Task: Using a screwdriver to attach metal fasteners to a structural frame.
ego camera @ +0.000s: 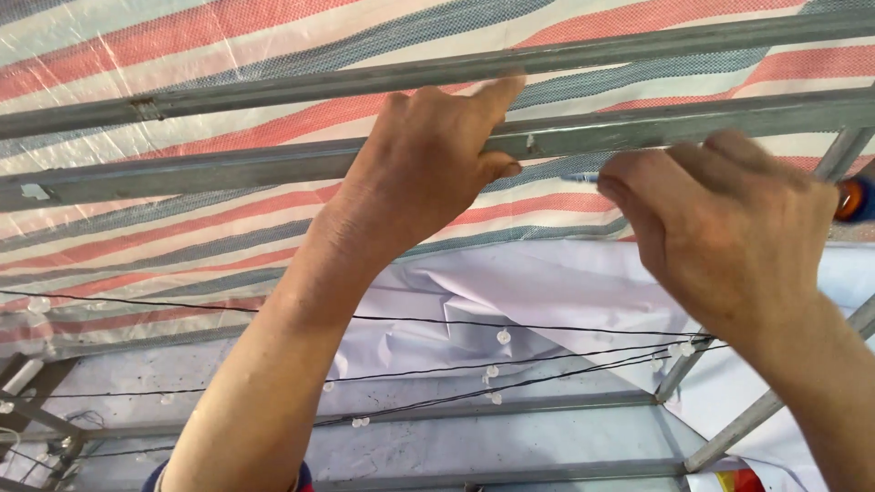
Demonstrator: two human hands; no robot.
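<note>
Overhead, left hand [428,159] braced against the lower rail [228,169], fingers curled on its edge, thumb up toward the upper rail [273,87]. Right hand [729,228] closed round a small tool — blue tip [580,178] just under the rail, orange handle [852,199] by the frame's right edge. Could skid off smooth metal and jab the left fingers or pierce the striped tarp [182,246] — too close together.

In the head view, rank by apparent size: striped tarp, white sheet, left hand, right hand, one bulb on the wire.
1. striped tarp
2. white sheet
3. left hand and right hand: look alike, unranked
4. bulb
</note>
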